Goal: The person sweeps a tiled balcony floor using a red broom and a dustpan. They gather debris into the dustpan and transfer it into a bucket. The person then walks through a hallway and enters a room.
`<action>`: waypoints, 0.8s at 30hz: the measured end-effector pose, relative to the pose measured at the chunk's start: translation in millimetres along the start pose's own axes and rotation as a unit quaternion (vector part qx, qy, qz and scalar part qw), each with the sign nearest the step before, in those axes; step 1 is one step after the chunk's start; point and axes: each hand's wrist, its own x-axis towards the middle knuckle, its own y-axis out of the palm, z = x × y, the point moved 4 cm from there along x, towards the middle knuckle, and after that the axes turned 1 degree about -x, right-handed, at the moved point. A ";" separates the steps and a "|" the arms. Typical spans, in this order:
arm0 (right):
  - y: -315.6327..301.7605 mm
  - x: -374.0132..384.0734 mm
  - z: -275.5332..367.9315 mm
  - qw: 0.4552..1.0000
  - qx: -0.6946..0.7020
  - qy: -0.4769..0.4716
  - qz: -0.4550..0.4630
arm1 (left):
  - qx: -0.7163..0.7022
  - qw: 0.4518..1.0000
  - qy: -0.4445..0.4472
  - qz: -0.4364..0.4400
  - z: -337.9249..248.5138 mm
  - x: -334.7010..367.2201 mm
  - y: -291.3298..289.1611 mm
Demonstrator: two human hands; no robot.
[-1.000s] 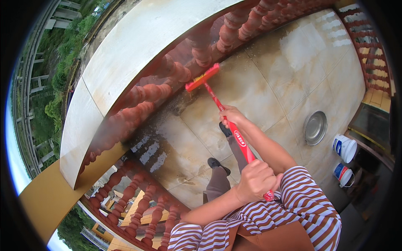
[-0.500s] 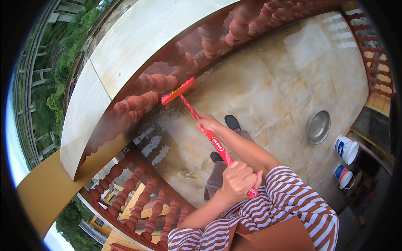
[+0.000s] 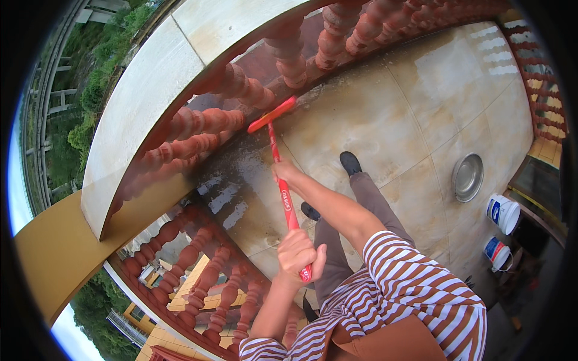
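Note:
I hold a long-handled red scrub brush [image 3: 285,191] in both hands. My left hand [image 3: 296,253] is closed round the handle close to its near end. Farther along the handle, nearer the head, my right hand [image 3: 285,171] is wrapped round it with the arm stretched out. The brush head [image 3: 271,114] lies across the foot of the red balusters [image 3: 247,89], where they meet the wet tiled floor [image 3: 349,114]. Its bristles are mostly hidden from this angle. Dark, shiny water covers the floor left of the brush.
A pale, broad handrail [image 3: 144,96] curves above the balusters. To the right stand a metal basin [image 3: 468,177] and two white buckets [image 3: 503,214] [image 3: 497,253]. My dark shoes [image 3: 350,162] are on the floor close to the brush. A second red balustrade [image 3: 198,283] runs at the lower left.
The brush head has moved a little right and away along the baluster base, and its bristles show less. Both hands have shifted left, and the handle stands more upright in view.

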 end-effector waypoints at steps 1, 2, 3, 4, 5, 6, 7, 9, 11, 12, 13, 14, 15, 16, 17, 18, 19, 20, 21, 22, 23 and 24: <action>18.4 2.7 -16.1 0.999 -0.004 0.012 0.035 | 0.022 1.000 -0.005 0.000 0.6 -7.4 -6.8; 24.6 -3.5 -27.3 0.998 0.016 0.022 0.052 | 0.024 0.999 -0.010 0.019 0.4 -16.2 -8.5; 29.2 -16.3 -31.6 0.996 0.029 0.033 0.072 | 0.030 0.999 -0.015 0.032 -4.0 -22.7 -8.8; 30.1 -28.7 -34.0 0.994 0.044 0.044 0.090 | 0.034 0.998 -0.020 0.045 -9.0 -28.0 -8.1; 19.9 -39.3 -28.4 0.996 0.047 0.029 0.073 | 0.014 0.999 -0.012 0.038 -17.6 -30.0 -7.7; 7.3 -49.7 -23.3 0.997 0.047 0.017 0.060 | -0.024 0.999 -0.001 0.027 -24.3 -33.1 -6.8; -14.4 -59.7 -12.9 0.998 0.050 0.003 0.025 | -0.062 0.998 0.012 0.015 -29.0 -34.1 -5.3; -65.6 -66.0 11.2 0.995 0.087 -0.005 -0.056 | -0.135 0.991 0.013 0.005 -26.7 -37.0 -2.4; -101.0 -51.0 33.9 0.987 0.109 -0.049 -0.110 | -0.167 0.986 -0.011 -0.003 1.4 -37.1 -3.4; -112.6 -31.7 30.2 0.983 0.111 -0.070 -0.127 | -0.185 0.982 -0.026 0.000 14.7 -41.1 -4.1; -103.6 -17.5 16.0 0.986 0.091 -0.057 -0.126 | -0.177 0.984 -0.032 -0.001 26.6 -47.9 -11.2; -85.6 -2.6 6.7 0.989 0.071 -0.047 -0.123 | -0.146 0.988 -0.039 -0.014 27.2 -52.1 -23.3; -52.2 4.7 -16.1 0.994 0.048 -0.030 -0.091 | -0.116 0.992 -0.053 -0.024 23.1 -59.2 -35.9; -11.8 4.0 -41.3 0.997 0.045 0.015 -0.068 | -0.088 0.993 -0.071 -0.029 18.2 -71.3 -49.3; 27.6 1.8 -62.6 0.998 0.053 0.018 -0.031 | -0.047 0.994 -0.097 -0.022 15.5 -83.9 -61.7; 62.6 1.9 -81.3 0.999 0.045 0.028 0.006 | -0.004 0.993 -0.118 -0.013 11.2 -95.0 -73.0; 93.8 -3.5 -94.0 0.998 0.046 0.038 0.034 | 0.016 0.991 -0.136 -0.014 10.9 -110.4 -85.8; 116.5 -12.4 -106.3 0.997 0.050 0.047 0.042 | 0.038 0.987 -0.157 -0.024 9.6 -124.5 -98.6; 118.2 -17.0 -107.6 0.996 0.056 0.044 0.049 | 0.052 0.986 -0.158 -0.011 9.4 -131.8 -105.0; 112.4 -22.0 -106.8 0.996 0.063 0.040 0.055 | 0.032 0.989 -0.143 0.007 6.4 -133.9 -101.4; 108.7 -31.2 -105.2 0.996 0.060 0.038 0.063 | 0.012 0.991 -0.130 0.014 -1.0 -135.4 -96.0; 95.5 -41.1 -102.7 0.995 0.060 0.046 0.068 | -0.003 0.993 -0.117 0.014 -9.0 -134.9 -88.2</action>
